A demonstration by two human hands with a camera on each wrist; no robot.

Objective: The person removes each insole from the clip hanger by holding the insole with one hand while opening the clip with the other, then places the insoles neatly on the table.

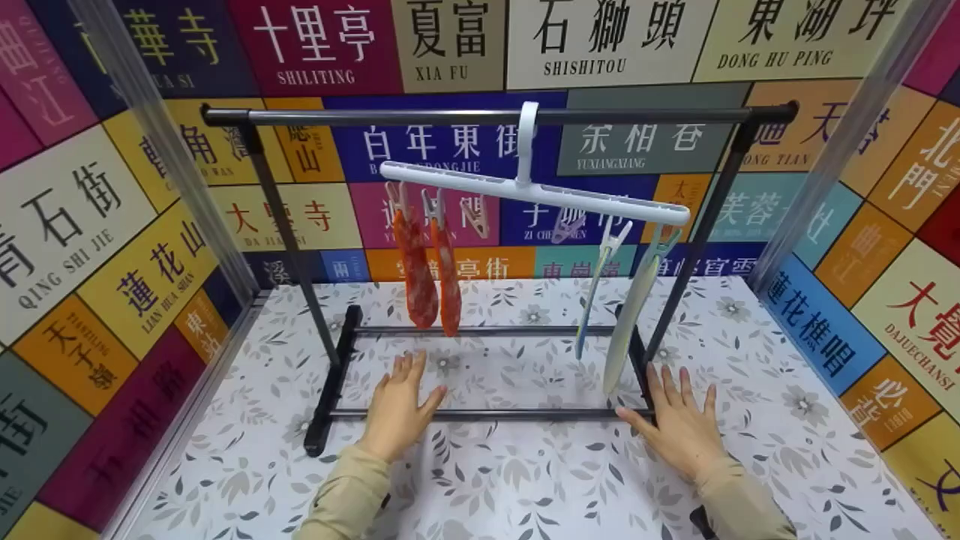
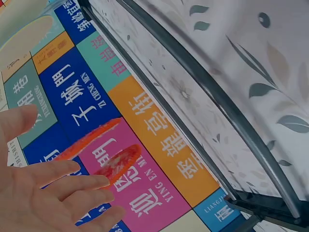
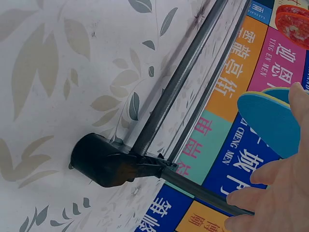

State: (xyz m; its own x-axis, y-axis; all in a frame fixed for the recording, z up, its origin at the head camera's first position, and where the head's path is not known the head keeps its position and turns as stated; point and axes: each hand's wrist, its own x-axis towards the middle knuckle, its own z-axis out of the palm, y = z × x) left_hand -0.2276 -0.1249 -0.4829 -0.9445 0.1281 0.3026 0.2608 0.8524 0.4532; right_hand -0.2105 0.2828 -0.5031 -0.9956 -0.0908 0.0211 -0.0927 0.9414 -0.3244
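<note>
A white hanger (image 1: pixel 480 182) with clips hangs tilted from a dark rack's top bar (image 1: pixel 390 118), its right end lower. Two red, mottled, insole-like pieces (image 1: pixel 421 277) with orange edges dangle from its left clips. On the right hang a thin blue-edged piece (image 1: pixel 591 307) and a longer pale one (image 1: pixel 630 330), both seen nearly edge-on. My left hand (image 1: pixel 397 409) is near the lower front bar (image 1: pixel 487 415), fingers spread, holding nothing. Beside the rack's right foot is my right hand (image 1: pixel 681 426), fingers extended; whether it touches the rack I cannot tell.
Between the red and pale pieces, a pink clip (image 1: pixel 475 216) and a purple clip (image 1: pixel 568 225) hang with nothing in them. The rack's left foot (image 1: pixel 334 382) stands on a leaf-patterned tabletop (image 1: pixel 525 480). Colourful sign-covered walls (image 1: pixel 450 45) enclose the back and sides.
</note>
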